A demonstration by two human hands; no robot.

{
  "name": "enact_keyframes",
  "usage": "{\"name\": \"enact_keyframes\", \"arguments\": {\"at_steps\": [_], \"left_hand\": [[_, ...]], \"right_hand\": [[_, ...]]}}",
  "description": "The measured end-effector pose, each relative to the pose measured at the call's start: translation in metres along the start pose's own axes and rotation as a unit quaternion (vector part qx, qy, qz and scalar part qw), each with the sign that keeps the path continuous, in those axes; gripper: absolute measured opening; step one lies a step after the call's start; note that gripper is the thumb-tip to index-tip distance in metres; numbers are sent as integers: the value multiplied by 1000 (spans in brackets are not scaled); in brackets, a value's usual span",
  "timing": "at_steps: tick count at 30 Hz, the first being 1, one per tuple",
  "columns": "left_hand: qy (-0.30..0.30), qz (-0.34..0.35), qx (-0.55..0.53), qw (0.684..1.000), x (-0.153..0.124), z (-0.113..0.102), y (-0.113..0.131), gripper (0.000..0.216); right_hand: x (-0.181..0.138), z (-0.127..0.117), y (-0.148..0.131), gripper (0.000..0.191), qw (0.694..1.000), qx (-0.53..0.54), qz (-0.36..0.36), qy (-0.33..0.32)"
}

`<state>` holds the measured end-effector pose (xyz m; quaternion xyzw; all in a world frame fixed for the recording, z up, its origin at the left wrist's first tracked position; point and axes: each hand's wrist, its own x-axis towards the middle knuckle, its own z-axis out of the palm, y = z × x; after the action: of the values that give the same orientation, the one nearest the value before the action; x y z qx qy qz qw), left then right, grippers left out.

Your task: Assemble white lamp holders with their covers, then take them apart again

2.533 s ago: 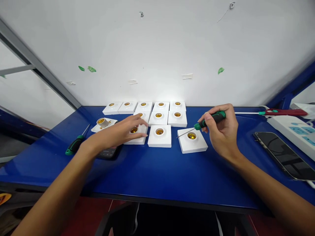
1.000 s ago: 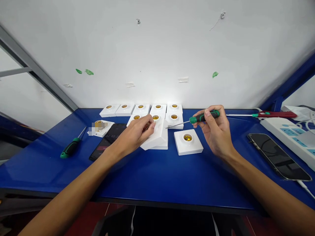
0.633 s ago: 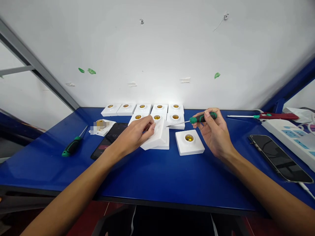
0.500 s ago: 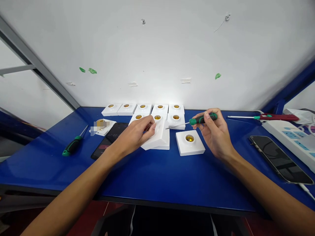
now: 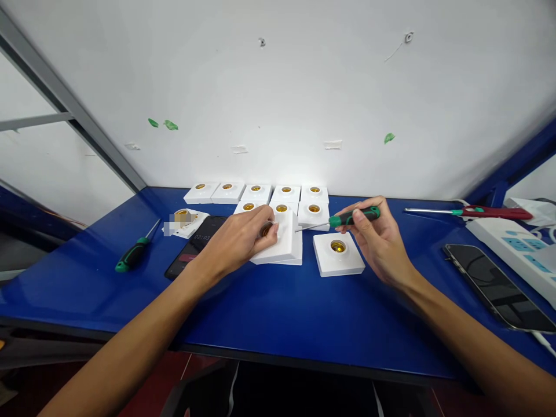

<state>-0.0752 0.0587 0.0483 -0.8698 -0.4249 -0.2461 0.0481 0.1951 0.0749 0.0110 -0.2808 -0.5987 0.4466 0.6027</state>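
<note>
My left hand [image 5: 243, 236] is closed on a white square lamp holder [image 5: 284, 240], its fingers at the round socket. The holder is tilted and rests over another white piece [image 5: 297, 255] on the table. My right hand [image 5: 377, 238] grips a screwdriver [image 5: 354, 216] by its green and black handle. The thin shaft points left, and its tip meets or nearly meets the right side of the tilted holder. Just right of these, a lamp holder with a brass-coloured socket [image 5: 339, 263] lies face up.
Finished-looking lamp holders [image 5: 256, 191] stand in rows by the wall. To the left are a phone [image 5: 204, 231], an open holder part [image 5: 191, 223] and a second screwdriver [image 5: 134, 253]. At right lie a phone [image 5: 499, 286], a power strip [image 5: 516, 246] and a red-handled tool [image 5: 495, 212].
The screwdriver tip has come up to the side of the tilted lamp holder. My left hand has turned the holder slightly, and its socket now shows between my fingers. The view has shifted a little.
</note>
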Motion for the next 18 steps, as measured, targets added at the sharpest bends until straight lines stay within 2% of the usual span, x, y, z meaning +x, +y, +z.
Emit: {"name": "enact_keyframes", "arguments": {"at_steps": [3, 7, 11, 15, 18], "left_hand": [[7, 50, 74, 996, 1, 1, 2, 20], [35, 49, 90, 994, 2, 2, 2, 24], [-22, 53, 95, 994, -2, 4, 5, 33], [-73, -1, 130, 989, -21, 6, 26, 57], [-57, -81, 169, 981, -38, 14, 54, 76]], "right_hand": [[-4, 3, -10, 15, 996, -73, -47, -28], [-5, 4, -18, 15, 993, -94, -73, -23], [-4, 3, -12, 14, 996, -76, -49, -18], [-6, 4, -7, 14, 996, -76, -39, -9], [-7, 6, -8, 15, 997, -71, -41, 0]]}}
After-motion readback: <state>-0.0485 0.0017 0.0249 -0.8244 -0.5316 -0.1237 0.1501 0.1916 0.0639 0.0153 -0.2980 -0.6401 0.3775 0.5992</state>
